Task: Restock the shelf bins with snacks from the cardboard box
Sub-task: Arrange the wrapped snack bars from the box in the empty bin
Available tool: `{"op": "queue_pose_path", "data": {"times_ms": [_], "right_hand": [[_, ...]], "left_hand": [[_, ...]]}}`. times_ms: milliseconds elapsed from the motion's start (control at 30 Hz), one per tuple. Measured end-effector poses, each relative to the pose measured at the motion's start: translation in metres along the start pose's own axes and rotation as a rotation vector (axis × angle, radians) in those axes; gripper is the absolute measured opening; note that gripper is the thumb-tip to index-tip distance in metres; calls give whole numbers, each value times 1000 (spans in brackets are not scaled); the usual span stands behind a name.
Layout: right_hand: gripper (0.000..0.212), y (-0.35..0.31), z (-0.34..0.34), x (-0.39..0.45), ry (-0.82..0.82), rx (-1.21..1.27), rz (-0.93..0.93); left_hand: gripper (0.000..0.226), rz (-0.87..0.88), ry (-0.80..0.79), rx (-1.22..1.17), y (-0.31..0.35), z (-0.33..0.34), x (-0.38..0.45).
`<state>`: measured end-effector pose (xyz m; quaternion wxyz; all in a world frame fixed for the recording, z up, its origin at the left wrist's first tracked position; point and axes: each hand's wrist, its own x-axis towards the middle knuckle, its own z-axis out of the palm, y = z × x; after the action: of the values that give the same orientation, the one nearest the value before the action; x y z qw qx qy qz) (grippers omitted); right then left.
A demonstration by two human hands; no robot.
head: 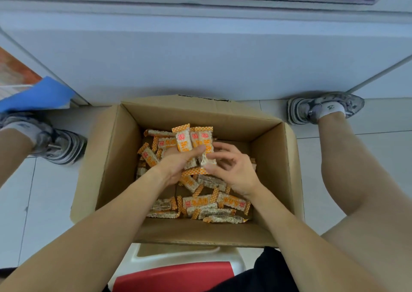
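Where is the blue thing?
In the head view, the blue sheet lies far left on the floor, against the white cabinet, just beyond the person's left shoe.

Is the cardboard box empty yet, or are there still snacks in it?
Not empty. Loose orange-and-white wrapped snack bars still cover much of the cardboard box floor, and the left hand holds a bunch above them.

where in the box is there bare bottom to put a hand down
Bare brown floor of the cardboard box runs along the right wall and in the far right corner. Orange-and-white wrapped snack bars crowd the middle, left and near side.
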<state>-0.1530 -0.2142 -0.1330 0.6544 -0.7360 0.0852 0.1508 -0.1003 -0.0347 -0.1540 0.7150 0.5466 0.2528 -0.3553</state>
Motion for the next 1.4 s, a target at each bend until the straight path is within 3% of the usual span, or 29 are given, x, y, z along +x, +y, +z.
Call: {"op": "queue_pose_path", "data": {"times_ms": [67, 133, 200, 300, 467, 600, 833, 1033, 1233, 1400], "right_hand": [[27, -3, 0, 2, 85, 7, 30], [41, -4, -2, 4, 137, 15, 72], [56, -2, -7, 5, 118, 8, 107], [47, -2, -12, 5, 58, 5, 144], [34, -2, -16, 9, 62, 131, 233], [37, -4, -19, 12, 44, 204, 299], [41, -12, -22, 13, 84, 325, 277], [39, -9, -16, 11, 45, 322, 259], [47, -6, -4, 9, 74, 119, 180], [43, -1, 13, 5, 60, 7, 154]], "left_hand": [[44, 19, -24, 19, -2, -3, 1], [51, 34, -67, 57, -2, -5, 0], [62, 58, -126, 104, 0, -6, -1], [67, 79, -177, 145, 3, -6, -2], [40, 32, -226, 99, 6, -1, -7], [34, -30, -298, 28, 10, 4, -12], [36, -38, -212, -11, 12, 14, -11], [51, -28, -239, -21, 10, 20, -15], [50, 48, -256, 61, 10, 22, -16], [41, 97, -108, 56, 2, 23, -8]]}}
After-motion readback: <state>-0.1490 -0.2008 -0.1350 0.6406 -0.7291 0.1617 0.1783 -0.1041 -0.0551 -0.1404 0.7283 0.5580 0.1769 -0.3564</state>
